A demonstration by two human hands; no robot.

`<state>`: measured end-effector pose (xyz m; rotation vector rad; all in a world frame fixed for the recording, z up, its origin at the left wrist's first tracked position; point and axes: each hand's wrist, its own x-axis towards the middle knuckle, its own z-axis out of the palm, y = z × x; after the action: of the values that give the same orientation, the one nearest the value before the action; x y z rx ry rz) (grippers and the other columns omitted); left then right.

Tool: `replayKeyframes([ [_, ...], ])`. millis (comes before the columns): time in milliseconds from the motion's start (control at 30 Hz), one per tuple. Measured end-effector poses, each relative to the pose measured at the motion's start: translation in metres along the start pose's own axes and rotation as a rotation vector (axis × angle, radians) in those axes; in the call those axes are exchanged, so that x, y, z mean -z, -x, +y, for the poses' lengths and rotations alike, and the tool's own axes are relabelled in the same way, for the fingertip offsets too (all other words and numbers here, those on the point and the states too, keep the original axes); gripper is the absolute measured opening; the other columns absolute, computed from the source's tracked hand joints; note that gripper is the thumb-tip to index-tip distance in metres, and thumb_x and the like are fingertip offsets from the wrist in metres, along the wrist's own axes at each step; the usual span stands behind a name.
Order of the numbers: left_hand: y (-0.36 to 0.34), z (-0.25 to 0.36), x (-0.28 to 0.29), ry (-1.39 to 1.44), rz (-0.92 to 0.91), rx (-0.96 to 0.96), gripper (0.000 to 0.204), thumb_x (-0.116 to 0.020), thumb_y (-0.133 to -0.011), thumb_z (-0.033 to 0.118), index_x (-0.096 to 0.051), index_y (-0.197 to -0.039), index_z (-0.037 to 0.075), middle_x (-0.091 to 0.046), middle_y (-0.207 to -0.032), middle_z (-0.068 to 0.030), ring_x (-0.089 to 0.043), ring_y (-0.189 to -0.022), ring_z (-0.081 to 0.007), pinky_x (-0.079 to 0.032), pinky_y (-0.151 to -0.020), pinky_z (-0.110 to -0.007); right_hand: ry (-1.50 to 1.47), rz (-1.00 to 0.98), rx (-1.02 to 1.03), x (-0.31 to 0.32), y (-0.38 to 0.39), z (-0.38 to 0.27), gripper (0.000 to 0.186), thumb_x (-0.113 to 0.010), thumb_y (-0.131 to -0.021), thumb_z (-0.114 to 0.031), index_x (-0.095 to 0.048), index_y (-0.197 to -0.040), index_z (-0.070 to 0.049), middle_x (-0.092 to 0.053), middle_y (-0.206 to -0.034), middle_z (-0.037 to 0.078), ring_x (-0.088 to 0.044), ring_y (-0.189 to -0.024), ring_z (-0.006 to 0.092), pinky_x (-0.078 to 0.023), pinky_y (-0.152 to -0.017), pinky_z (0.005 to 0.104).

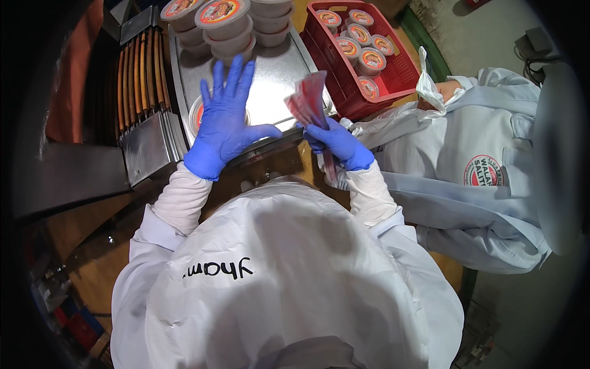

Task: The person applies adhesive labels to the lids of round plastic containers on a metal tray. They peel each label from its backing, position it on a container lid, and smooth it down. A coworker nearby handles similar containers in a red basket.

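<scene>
Your left hand (227, 123), blue-gloved, is spread wide over a round lidded tub (196, 115) on the metal tray's (270, 71) near left; whether it touches, I cannot tell. Your right hand (340, 141) grips red-and-clear plastic strips (308, 101) near right. Stacked tubs (227, 31) stand far left, a red crate (326, 46) far right.

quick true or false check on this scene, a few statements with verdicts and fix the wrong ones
1. The right hand holds flat red strips. True.
2. The left hand is clenched into a fist. False: its fingers are spread, in front of a partly hidden tub.
3. The red crate has round lidded tubs in it. True.
4. The stacked tubs stand on the floor. False: they stand on the metal tray.
5. Both hands wear blue gloves. True.
</scene>
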<state>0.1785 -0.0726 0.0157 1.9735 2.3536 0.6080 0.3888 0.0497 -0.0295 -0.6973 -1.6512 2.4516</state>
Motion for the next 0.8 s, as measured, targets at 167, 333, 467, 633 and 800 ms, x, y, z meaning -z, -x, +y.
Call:
replayKeyframes([
  [167, -0.037, 0.075, 0.019, 0.235, -0.544, -0.309, 0.106, -0.077, -0.056, 0.048, -0.025, -0.137, 0.005, -0.044, -0.128, -0.0221, -0.036, -0.124, -0.0369, -0.023, -0.106, -0.041, 1.329, -0.043, 0.203, 0.000, 0.008, -0.014, 0.036, -0.060, -0.075, -0.012, -0.056, -0.108, -0.001, -0.061, -0.094, 0.014, -0.059, -0.086, 0.0311, -0.047, -0.071, 0.0393],
  [333, -0.024, 0.072, -0.080, 1.033, -0.906, 0.157, 0.113, -0.084, -0.054, 0.024, -0.013, -0.141, 0.004, -0.053, -0.118, -0.0172, -0.047, -0.113, -0.0237, -0.034, -0.098, -0.033, 1.411, 0.112, 0.429, 0.014, 0.018, 0.017, 0.031, -0.065, -0.067, -0.015, -0.052, -0.092, -0.002, -0.058, -0.081, 0.016, -0.058, -0.078, 0.0346, -0.047, -0.068, 0.0412],
  [467, -0.006, 0.073, -0.099, 1.158, -0.699, 0.136, 0.121, -0.084, -0.054, 0.015, -0.001, -0.141, 0.001, -0.049, -0.121, -0.0131, -0.046, -0.111, -0.0192, -0.033, -0.098, -0.029, 1.269, 0.193, 0.306, 0.006, 0.027, 0.022, 0.043, -0.067, -0.064, -0.013, -0.047, -0.100, -0.003, -0.059, -0.083, 0.016, -0.057, -0.079, 0.0348, -0.046, -0.069, 0.0421],
  [633, -0.009, 0.078, -0.086, 1.375, -0.565, 0.167, 0.120, -0.083, -0.054, 0.017, -0.002, -0.142, 0.002, -0.048, -0.120, -0.0108, -0.045, -0.111, -0.0199, -0.031, -0.100, -0.028, 1.183, 0.131, 0.404, 0.019, 0.015, 0.012, 0.045, -0.067, -0.064, -0.011, -0.046, -0.103, -0.004, -0.059, -0.085, 0.018, -0.058, -0.080, 0.0351, -0.046, -0.071, 0.0422],
  [800, -0.015, 0.074, -0.102, 0.919, -0.448, 0.231, 0.086, -0.065, -0.063, 0.015, -0.024, -0.137, 0.000, -0.061, -0.092, -0.0150, -0.060, -0.084, -0.0236, -0.046, -0.079, -0.031, 1.360, 0.071, 0.491, 0.046, -0.005, 0.002, 0.055, -0.065, -0.063, -0.001, -0.046, -0.115, -0.007, -0.057, -0.097, 0.014, -0.055, -0.090, 0.0324, -0.043, -0.080, 0.0404],
])
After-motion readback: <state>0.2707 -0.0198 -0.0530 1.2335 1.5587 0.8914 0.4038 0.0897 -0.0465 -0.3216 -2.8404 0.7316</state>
